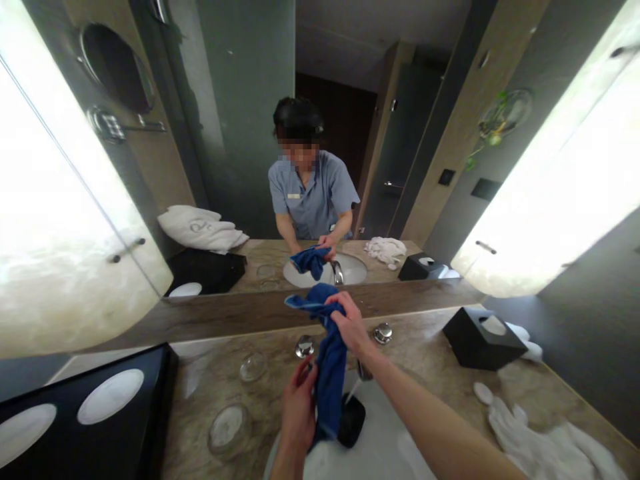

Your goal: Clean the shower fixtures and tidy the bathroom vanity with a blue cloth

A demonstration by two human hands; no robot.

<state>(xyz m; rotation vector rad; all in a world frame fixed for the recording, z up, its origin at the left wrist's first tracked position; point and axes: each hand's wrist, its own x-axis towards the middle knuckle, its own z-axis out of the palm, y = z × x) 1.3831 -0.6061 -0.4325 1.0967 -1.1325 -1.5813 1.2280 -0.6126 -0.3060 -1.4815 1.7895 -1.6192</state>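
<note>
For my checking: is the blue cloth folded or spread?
Neither: the blue cloth hangs bunched between the left hand and right hand, above the sink.

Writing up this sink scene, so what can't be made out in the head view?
Head view:
Left hand: fingers partly behind the blue cloth.
Black object in the basin: partly behind the cloth, kind unclear.
Basin: cut off by the bottom edge.
White cloth: also cut off there.
Mirrored shirt badge: too small to read.

Marble vanity counter (425, 350) — black tissue box (483, 337), white gloves (540, 440), black tray (85, 413).
</note>
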